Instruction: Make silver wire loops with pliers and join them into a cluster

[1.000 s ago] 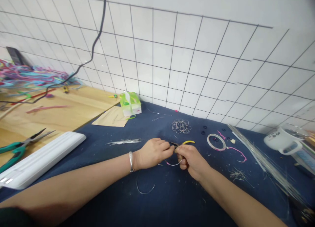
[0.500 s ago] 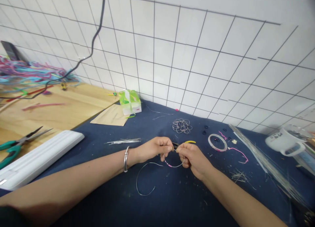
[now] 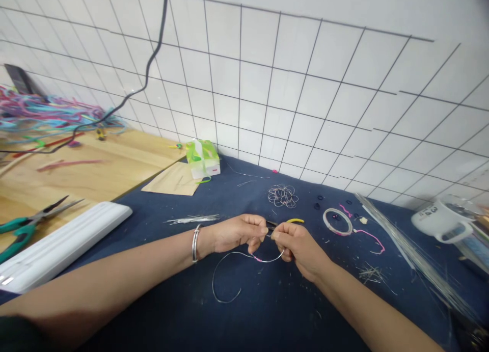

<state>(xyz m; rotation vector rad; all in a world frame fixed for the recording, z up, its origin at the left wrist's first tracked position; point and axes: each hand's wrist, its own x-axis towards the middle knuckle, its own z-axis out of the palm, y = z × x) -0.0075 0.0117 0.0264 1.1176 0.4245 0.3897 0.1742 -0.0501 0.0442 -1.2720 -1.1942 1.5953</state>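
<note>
My left hand (image 3: pixel 244 232) and my right hand (image 3: pixel 297 244) meet over the dark blue cloth, fingertips pinched a small gap apart. Between them hangs a thin wire loop (image 3: pixel 270 261) with a bit of pink on its lower curve. Both pinches are closed on the loop's upper part; the exact ends are hidden by the fingers. A loose curved wire (image 3: pixel 214 283) lies just left of the loop and seems to meet it in view. Behind my right hand, a tool's yellow handle (image 3: pixel 296 220) shows, with a dark part between the hands.
A wire flower shape (image 3: pixel 282 195) lies beyond my hands. Right of it are a roll of tape (image 3: pixel 337 221), pink thread (image 3: pixel 372 239), bundled wires (image 3: pixel 416 258) and a white mug (image 3: pixel 443 222). On the left are straight wires (image 3: pixel 193 219), a white case (image 3: pixel 72 245), green-handled pliers (image 3: pixel 23 231) and a tissue pack (image 3: pixel 204 161).
The wire loop has swung, and its pink part sits a little further left and lower. My hands stay pinched in almost the same spot. The view has shifted slightly.
</note>
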